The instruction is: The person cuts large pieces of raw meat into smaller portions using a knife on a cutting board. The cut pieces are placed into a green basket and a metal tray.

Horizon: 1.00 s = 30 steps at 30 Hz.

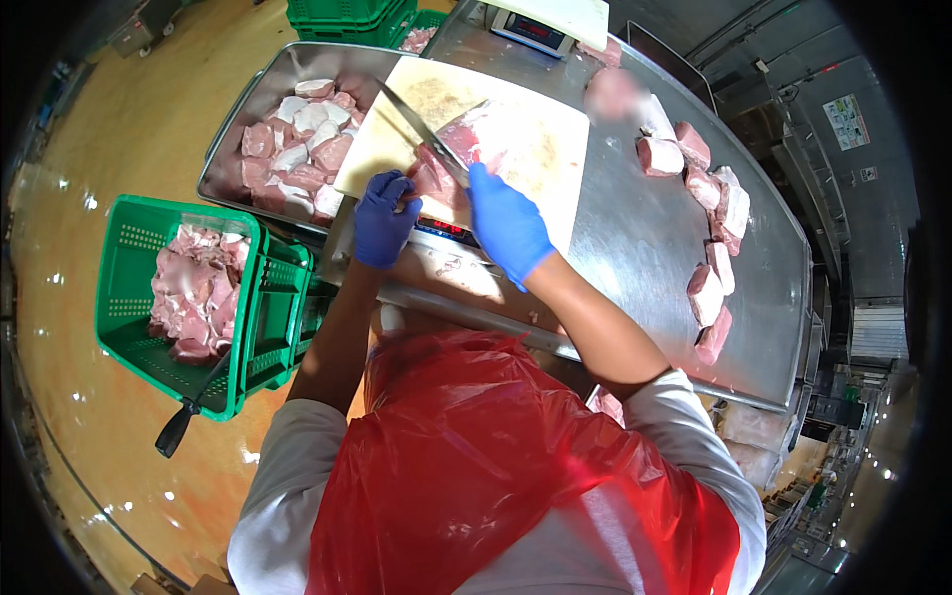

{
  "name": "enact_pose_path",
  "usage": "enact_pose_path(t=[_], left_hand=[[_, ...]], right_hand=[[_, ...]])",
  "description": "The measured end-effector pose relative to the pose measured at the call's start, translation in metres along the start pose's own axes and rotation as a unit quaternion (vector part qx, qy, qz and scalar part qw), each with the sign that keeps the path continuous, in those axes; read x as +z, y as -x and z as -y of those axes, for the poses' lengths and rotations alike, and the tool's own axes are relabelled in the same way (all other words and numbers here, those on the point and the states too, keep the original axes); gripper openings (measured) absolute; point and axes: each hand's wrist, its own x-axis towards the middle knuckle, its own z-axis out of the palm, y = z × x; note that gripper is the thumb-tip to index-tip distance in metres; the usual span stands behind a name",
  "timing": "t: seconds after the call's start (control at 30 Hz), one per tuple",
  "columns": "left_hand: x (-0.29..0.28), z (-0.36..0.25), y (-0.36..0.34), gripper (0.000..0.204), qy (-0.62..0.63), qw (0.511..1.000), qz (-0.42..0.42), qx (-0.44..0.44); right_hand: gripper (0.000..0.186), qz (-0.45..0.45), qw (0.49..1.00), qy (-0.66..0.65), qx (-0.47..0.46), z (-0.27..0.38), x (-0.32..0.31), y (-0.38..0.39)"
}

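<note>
My right hand [509,220], in a blue glove, is closed around the handle of a long knife [421,129]. Its blade points away to the far left and crosses over a large pink piece of meat [484,131] with white fat on top. That meat lies on a cutting board [557,149]. My left hand [384,220], also gloved in blue, has its fingers curled at the near left edge of the board, close beside the meat's reddish cut end. What those fingers hold, if anything, is hard to make out.
A metal tub [220,159] of meat chunks stands left of the board. Below it, a green crate [117,307] holds trimmings, with a black-handled tool [177,428] at its rim. A digital display [443,230] shows under the board. Several meat pieces [705,296] line the steel table [635,253].
</note>
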Motion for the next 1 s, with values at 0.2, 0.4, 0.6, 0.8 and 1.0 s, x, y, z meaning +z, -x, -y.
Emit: enact_pose_path(t=[0.2,0.4,0.6,0.8,1.0], left_hand=[[0.000,0.013,-0.006,0.024,-0.036,0.998,-0.023,0.044],[-0.014,0.011,-0.013,0.022,0.028,0.999,-0.030,0.000],[-0.092,0.034,0.004,0.017,-0.048,0.951,-0.305,0.031],[-0.305,0.069,0.060,0.029,-0.472,0.830,-0.237,-0.179],[-0.150,-0.014,-0.029,0.047,-0.155,0.974,-0.008,-0.167]], right_hand=[[0.025,0.079,0.997,-0.009,-0.009,0.033,-0.004,-0.037],[0.024,0.178,0.975,0.136,-0.002,-0.051,-0.042,0.055],[0.020,0.234,0.944,0.234,-0.006,-0.142,-0.088,0.123],[0.016,-0.050,0.997,-0.011,0.064,-0.122,-0.052,0.171],[0.015,-0.192,0.944,-0.218,0.158,-0.094,-0.009,0.124]])
